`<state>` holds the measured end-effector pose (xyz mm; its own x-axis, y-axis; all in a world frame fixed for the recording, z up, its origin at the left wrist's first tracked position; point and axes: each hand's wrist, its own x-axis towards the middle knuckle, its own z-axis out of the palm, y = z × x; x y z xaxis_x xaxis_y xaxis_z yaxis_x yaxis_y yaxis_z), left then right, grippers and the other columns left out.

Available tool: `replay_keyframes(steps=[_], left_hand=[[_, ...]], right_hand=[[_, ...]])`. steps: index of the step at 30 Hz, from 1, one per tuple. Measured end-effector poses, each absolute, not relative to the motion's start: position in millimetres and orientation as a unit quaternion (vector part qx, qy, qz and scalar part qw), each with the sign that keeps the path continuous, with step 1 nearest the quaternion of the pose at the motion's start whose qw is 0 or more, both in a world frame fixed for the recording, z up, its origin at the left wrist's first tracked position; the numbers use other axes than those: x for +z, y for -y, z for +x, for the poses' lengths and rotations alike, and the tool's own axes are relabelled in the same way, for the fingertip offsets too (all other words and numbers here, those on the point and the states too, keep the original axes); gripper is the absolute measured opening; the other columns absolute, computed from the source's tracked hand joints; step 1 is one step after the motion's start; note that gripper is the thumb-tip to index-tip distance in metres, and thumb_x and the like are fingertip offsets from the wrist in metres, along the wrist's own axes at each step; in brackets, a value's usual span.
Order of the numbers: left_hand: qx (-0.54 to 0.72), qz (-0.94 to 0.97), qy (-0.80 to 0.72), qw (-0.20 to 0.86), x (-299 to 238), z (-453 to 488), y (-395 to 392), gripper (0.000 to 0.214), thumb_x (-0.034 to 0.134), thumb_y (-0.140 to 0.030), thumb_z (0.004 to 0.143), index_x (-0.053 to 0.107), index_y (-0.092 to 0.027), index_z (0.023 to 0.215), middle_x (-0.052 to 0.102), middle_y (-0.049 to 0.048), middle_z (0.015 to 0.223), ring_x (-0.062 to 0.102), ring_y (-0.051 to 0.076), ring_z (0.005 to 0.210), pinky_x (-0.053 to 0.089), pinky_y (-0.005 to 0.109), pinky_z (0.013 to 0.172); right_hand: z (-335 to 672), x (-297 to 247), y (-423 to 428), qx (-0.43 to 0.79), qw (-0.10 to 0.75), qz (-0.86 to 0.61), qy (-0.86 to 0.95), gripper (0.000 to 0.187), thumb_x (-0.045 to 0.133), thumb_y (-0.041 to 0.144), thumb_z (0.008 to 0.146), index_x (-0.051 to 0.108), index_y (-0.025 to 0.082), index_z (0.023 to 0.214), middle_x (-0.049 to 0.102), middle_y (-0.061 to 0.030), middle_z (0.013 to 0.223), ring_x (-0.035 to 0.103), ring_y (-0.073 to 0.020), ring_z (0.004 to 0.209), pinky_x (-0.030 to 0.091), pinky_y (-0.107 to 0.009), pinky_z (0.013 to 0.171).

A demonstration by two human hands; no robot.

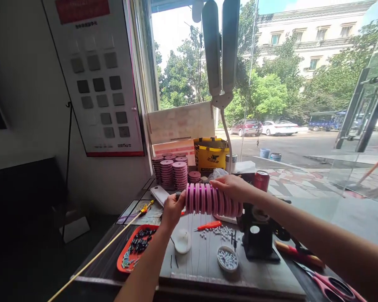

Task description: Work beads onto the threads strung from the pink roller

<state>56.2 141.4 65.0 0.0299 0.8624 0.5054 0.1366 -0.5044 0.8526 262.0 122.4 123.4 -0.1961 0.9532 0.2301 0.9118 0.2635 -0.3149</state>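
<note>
Both hands clamp a row of pink spools (212, 200) above the bench (208, 268): left hand (173, 209) at its left end, right hand (231, 186) on top

We see pink spools (212, 200) with white stripes, an orange tray (123, 256) of black beads (141, 240), white beads (227, 258) in a white dish, a red can (261, 180), a yellow bag (211, 155).
</note>
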Motion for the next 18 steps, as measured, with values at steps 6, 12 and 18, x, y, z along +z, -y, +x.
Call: replay_keyframes(steps=[6,12,18], left_hand=[[0.325,0.925,-0.198,-0.004,78.1,96.9,-59.2,0.01,0.047,-0.02,0.079,0.057,-0.02,0.081,0.063,0.0044,0.097,0.059,0.018,0.066,0.042,0.028,0.055],[0.052,0.968,-0.17,-0.177,54.1,151.7,-66.1,0.016,0.047,-0.013,0.075,0.059,-0.011,0.085,0.056,0.0163,0.12,0.063,0.022,0.055,0.046,0.034,0.037],[0.065,0.964,-0.2,-0.161,54.0,145.6,-75.7,0.02,0.045,-0.009,0.075,0.062,-0.012,0.084,0.057,0.0104,0.12,0.063,0.021,0.056,0.052,0.037,0.041]], right_hand=[[260.1,124.9,-116.7,0.039,0.196,-0.602,0.773,0.042,0.029,0.044,0.088,0.055,0.02,0.066,0.055,-0.0023,0.066,0.05,-0.016,0.066,0.029,-0.026,0.058],[262.9,129.3,-125.3,0.051,0.173,-0.595,0.783,0.046,0.028,0.045,0.091,0.058,0.018,0.067,0.054,-0.0003,0.062,0.049,-0.0133,0.061,0.032,-0.025,0.057],[268.6,132.3,-135.9,0.06,0.136,-0.591,0.793,0.051,0.028,0.046,0.092,0.056,0.017,0.06,0.054,0.0,0.058,0.051,-0.0126,0.059,0.037,-0.024,0.059]])
